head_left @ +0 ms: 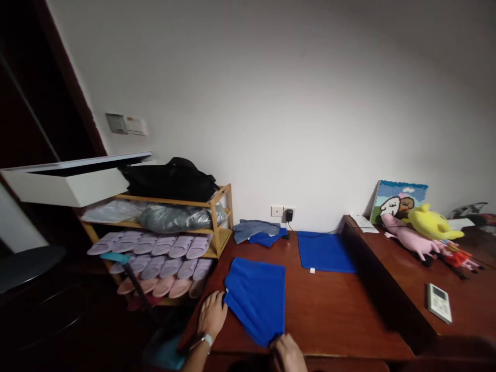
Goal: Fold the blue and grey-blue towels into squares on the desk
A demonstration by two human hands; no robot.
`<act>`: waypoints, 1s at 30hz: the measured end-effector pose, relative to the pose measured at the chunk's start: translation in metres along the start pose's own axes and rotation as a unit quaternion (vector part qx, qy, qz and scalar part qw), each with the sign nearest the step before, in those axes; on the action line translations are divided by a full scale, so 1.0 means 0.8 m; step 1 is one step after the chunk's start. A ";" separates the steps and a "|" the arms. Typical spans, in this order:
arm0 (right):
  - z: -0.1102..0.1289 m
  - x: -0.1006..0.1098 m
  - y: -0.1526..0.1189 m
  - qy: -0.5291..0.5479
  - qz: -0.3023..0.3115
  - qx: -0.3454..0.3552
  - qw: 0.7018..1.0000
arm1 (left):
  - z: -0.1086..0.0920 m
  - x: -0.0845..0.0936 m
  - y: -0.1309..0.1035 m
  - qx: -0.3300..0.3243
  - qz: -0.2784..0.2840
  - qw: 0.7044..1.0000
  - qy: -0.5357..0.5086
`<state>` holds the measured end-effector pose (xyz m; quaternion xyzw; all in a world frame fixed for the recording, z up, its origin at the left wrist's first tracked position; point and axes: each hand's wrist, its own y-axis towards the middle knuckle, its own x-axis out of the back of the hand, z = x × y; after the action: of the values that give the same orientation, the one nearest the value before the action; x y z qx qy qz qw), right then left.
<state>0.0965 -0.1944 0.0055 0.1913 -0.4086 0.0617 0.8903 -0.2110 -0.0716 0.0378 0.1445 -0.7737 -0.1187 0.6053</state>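
A blue cloth [258, 297] lies on the reddish-brown wooden table [333, 320], its lower left edge slanting. My left hand [212, 314], with a watch on the wrist, rests flat on the wood at that left edge; its fingertips reach the cloth's side corner. At the cloth's near corner, my right hand [289, 354] has its fingers closed on the fabric, partly blurred. Another blue cloth [325, 253] with a small white tag lies spread out farther back. Against the wall sit a crumpled grey-blue cloth [256, 229] and a blue one [268, 238] partly under it.
Left of the table stands a wooden rack [217, 222] with several slippers [170, 248], a black bag [170, 181] and a white box [77, 183]. A charger [289, 215] is plugged in. Plush toys [434, 225] and a remote [439, 302] occupy the right-hand table.
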 end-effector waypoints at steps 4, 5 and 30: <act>0.006 0.047 0.002 0.057 -0.036 -0.060 0.996 | -0.043 0.006 -0.048 0.046 -0.016 0.997 -0.064; 0.004 0.053 -0.002 0.064 -0.037 -0.070 0.995 | -0.057 0.005 -0.062 0.054 -0.018 0.995 -0.088; 0.060 0.102 -0.061 0.084 -0.068 -0.157 0.982 | -0.231 0.026 -0.214 0.134 0.079 0.775 -0.613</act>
<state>0.1292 -0.2614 0.0810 0.0704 -0.3231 -0.0484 0.9425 -0.0224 -0.2400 0.0394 0.0596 -0.9977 -0.0293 -0.0156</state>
